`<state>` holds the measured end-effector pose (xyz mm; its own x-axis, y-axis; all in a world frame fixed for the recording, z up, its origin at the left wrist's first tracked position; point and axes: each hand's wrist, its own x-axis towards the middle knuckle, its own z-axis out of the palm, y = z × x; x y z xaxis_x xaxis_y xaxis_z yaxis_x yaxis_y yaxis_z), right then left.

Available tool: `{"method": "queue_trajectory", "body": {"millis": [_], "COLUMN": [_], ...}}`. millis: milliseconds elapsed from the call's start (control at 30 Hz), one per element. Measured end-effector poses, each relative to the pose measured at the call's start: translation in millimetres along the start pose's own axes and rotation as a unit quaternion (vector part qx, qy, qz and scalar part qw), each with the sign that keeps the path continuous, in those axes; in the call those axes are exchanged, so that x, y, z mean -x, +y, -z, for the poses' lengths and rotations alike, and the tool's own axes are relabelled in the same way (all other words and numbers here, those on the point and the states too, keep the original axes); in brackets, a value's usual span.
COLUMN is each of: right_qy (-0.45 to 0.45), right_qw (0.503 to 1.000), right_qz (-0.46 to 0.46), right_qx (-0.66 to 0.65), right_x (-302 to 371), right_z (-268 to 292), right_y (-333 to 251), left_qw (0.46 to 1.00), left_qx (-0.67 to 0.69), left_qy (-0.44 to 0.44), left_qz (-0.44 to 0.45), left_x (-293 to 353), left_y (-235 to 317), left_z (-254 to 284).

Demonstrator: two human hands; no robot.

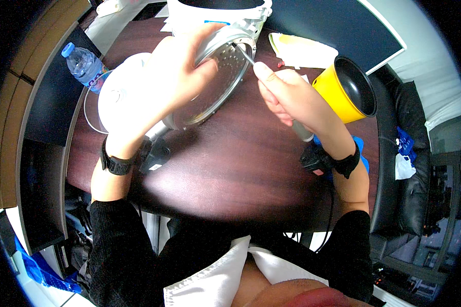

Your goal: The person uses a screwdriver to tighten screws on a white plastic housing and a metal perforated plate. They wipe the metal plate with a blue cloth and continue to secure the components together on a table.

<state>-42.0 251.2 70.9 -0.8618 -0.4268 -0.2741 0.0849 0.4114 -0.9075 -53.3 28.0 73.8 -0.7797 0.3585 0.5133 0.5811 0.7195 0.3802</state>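
My left hand (182, 71) grips the rim of a round white appliance lid (229, 35), which is tilted up with its metal inner plate (220, 77) facing right. My right hand (292, 94) is closed round a screwdriver (247, 55). Its metal shaft reaches up and left, and its dark tip is at the lid's inner edge; whether it sits in a screw is too small to tell. The grey end of the handle shows below my fingers. Behind the lid stands the white appliance body (189, 18), open at the top.
A yellow pot (338, 97) with a black inside lies tilted at the right. Farther back is a yellow-and-white sheet (302, 51). At the left stand a water bottle (82, 61) and a white round thing (120, 92) with a clear rim. All rest on the dark wooden table (230, 174).
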Motion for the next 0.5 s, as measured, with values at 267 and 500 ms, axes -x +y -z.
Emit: {"method": "queue_trajectory", "body": {"millis": [267,500], "right_qy": [0.139,0.366], "right_qw": [0.967,0.616], "right_qz": [0.107,0.347], "right_qx": [0.187,0.605], "right_x": [-2,-5], "right_z": [-8,8], "right_y": [-2,-4], "left_qw": [1.0,1.0], "left_qx": [-0.019,-0.011], "left_qy": [0.014,0.014], "left_qz": [-0.017,0.005], "left_x": [1,2], "left_y": [0,0], "left_z": [-3,1]}}
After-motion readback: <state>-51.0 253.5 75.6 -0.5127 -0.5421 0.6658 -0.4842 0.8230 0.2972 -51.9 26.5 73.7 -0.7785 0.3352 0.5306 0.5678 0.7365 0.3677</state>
